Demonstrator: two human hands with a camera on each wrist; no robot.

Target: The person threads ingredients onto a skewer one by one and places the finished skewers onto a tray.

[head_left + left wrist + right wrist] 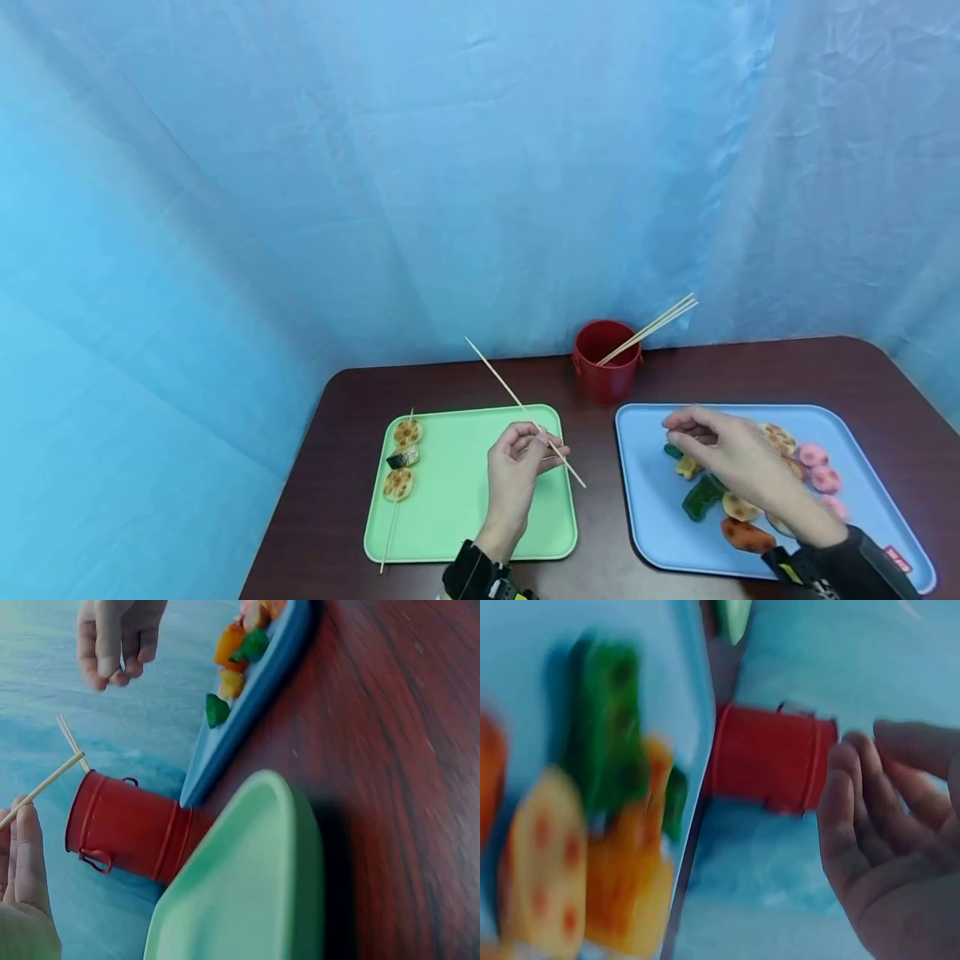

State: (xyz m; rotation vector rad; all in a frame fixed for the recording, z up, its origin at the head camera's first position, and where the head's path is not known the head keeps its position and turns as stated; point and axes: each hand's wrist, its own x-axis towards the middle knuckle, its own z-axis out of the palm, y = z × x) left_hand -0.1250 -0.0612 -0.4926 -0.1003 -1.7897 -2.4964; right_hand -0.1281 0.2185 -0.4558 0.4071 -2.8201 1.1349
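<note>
My left hand (pixel 513 479) pinches a thin bamboo skewer (pixel 497 377) above the right side of the green tray (pixel 457 492). No food shows on this skewer, which slants from upper left to lower right. On that tray's left side lies a loaded skewer (pixel 402 457) with two browned round slices and a dark-skinned piece between them. My right hand (pixel 738 462) hovers over the blue tray (pixel 648 517), fingers loosely bent and holding nothing. Below it are a green pepper-like piece (pixel 703 497), a brown oblong piece (pixel 747 536) and several pink pieces (pixel 825 479).
Behind the trays stands a red bucket (pixel 606 385) with several bare skewers (pixel 660 322) leaning out to the right. Both trays rest on a dark brown table (pixel 315 500). A blue curtain (pixel 480 183) hangs right behind the table.
</note>
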